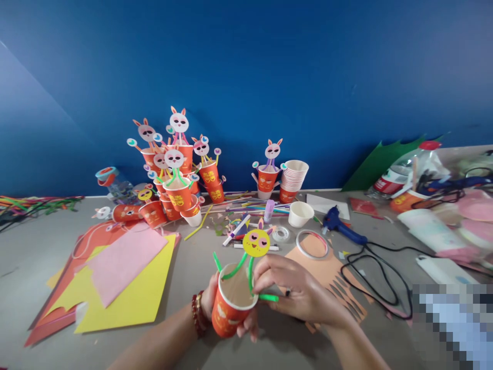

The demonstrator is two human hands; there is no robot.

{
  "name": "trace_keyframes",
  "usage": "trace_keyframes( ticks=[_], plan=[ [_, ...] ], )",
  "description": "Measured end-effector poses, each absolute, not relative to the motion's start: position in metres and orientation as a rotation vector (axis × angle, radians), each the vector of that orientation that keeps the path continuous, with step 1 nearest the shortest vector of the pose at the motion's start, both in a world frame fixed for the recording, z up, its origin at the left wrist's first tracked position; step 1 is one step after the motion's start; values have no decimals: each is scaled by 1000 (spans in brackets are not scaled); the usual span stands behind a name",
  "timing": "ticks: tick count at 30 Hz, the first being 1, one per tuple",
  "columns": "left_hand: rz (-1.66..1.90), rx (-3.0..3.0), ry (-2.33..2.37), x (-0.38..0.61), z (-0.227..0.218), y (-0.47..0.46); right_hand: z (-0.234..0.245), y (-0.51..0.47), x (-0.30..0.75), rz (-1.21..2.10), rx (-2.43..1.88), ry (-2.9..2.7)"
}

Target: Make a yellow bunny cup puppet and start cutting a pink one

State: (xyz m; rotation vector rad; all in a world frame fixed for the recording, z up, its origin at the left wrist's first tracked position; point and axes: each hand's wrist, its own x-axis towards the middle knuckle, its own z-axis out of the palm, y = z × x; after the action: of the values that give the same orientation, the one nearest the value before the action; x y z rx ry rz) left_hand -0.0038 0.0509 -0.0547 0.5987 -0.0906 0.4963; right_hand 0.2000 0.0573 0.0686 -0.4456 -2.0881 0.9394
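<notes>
My left hand (209,299) wraps round a red paper cup (226,314) with gold print, tilted so its white inside shows. The fingers of my right hand (295,288) are closed at the cup's right rim, pinching a green straw (250,272) that bends inside the cup. A round yellow paper face (256,243) with pink ears and drawn eyes stands above the cup on the green straws. One short green straw end (217,261) sticks out at the cup's left rim, and another green straw end (268,297) pokes out on the right below my right fingers.
Finished cup figures (179,192) cluster at the back left. Behind my hands lie markers (236,229), straws, a tape roll (280,234) and a cup stack (295,177). A blue glue gun (344,226) with a looped cord and a bottle (396,174) are right; coloured paper (164,288) is left.
</notes>
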Motion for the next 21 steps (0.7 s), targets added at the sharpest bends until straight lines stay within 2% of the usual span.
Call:
trace_keyframes(
  ticks=[21],
  plan=[
    [490, 719, 26, -4, -50, 52, 64, 61, 198, 918, -381, -2094]
  ],
)
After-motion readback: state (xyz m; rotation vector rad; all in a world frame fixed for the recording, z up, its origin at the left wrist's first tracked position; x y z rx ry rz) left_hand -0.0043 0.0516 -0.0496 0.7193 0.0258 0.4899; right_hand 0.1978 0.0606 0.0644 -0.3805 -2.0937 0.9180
